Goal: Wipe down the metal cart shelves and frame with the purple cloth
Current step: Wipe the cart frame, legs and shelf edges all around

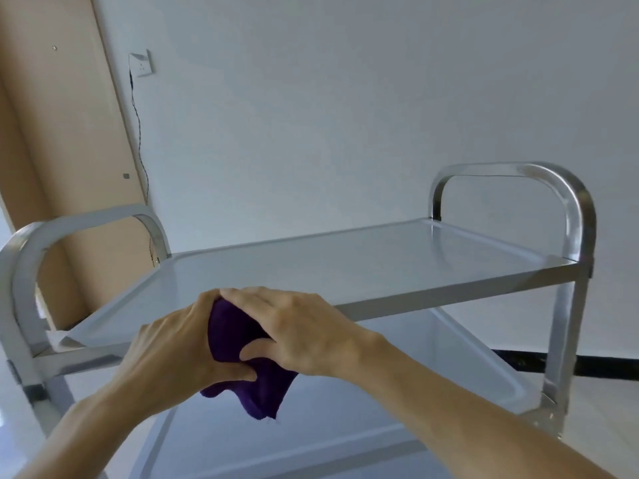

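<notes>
The cloth (242, 354) is seen as a deep purple, soft, nappy fabric, bunched into a wad. It is gripped between both hands at the middle of the view, in front of the near edge of the top shelf (345, 267). The left hand (173, 350) is closed on the wad from the 9 o'clock side, with the thumb pressed into the fabric. The right hand (297, 330) is laid over it from the 3 o'clock side, fingers spread across the top and thumb tucked against the front. A loose corner of the cloth is left hanging below the hands, toward 6 o'clock.

The cart (567, 340) is made of bright, brushed metal. Its top shelf is a flat tray with a low raised lip, and nothing is carried on it. A curved handle (574, 202) is fitted at the 3 o'clock end, and a matching one (20, 267) at the 9 o'clock end. A lower shelf (415, 392) is seen beneath, toward 5 o'clock, also a lipped tray.

A plain pale wall (345, 98) is seen behind the cart. At 10 o'clock a tan door panel (52, 133) is set, with a wall socket (141, 65) beside it and a thin dark cable (138, 133) hanging down from it. A dark skirting strip (615, 366) is seen along the foot of the wall at 3 o'clock.

No legible writing or brand mark can be made out.
</notes>
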